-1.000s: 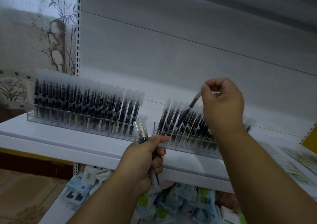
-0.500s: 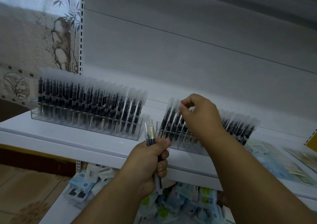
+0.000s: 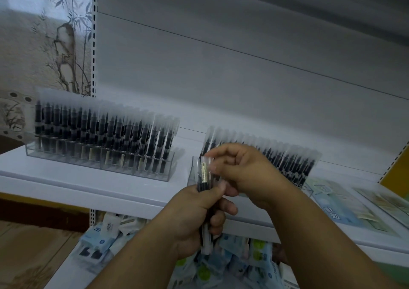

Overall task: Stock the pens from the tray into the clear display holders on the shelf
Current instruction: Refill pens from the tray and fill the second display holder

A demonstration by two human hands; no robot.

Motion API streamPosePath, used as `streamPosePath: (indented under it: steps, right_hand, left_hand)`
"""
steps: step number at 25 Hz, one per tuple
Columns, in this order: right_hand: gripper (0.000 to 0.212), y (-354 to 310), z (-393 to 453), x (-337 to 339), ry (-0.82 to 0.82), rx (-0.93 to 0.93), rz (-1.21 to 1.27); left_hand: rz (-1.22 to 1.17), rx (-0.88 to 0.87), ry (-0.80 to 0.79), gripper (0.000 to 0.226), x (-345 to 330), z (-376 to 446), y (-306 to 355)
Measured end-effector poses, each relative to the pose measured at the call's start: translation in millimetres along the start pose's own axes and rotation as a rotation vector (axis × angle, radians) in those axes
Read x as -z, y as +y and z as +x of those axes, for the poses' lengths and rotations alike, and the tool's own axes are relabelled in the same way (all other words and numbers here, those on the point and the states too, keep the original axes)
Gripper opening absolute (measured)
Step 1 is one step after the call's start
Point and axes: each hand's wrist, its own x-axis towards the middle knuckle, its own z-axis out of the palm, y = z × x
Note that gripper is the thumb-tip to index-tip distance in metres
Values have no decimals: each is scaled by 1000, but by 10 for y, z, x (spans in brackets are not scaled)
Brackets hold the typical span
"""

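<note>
Left holder [image 3: 100,156] full, right holder [image 3: 287,167] mostly filled on the shelf [image 3: 88,184]; left hand [image 3: 194,218] grips a few remaining pens [image 3: 204,176], right hand [image 3: 241,173] pinching one's top.

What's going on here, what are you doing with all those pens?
A person is stocking pens on a white shelf. The left hand grips a small bundle of pens upright in front of the shelf, and the right hand reaches over to pinch the top of one of them. Behind the hands, the right holder is filled with pens across the part in view. The left holder looks packed along its whole row.
</note>
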Motion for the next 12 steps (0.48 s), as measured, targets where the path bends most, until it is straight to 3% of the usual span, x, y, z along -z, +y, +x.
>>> streamPosePath:
  steps: [4,6,8,12]
  right_hand:
    - [14,-93,43,197,558,203,-15]
    - [13,-135,38,286,769,368,-141]
    - [13,-134,50,303,847,458,-278]
    - [11,-44,130,233,773,453,-448]
  left_hand:
    - [-48,-10,77,27,6,-22,-4]
    - [-83,-42,135,27,32,1,1]
    - [-98,-67,161,27,32,23,10]
    - [-86,-79,161,27,-17,26,14]
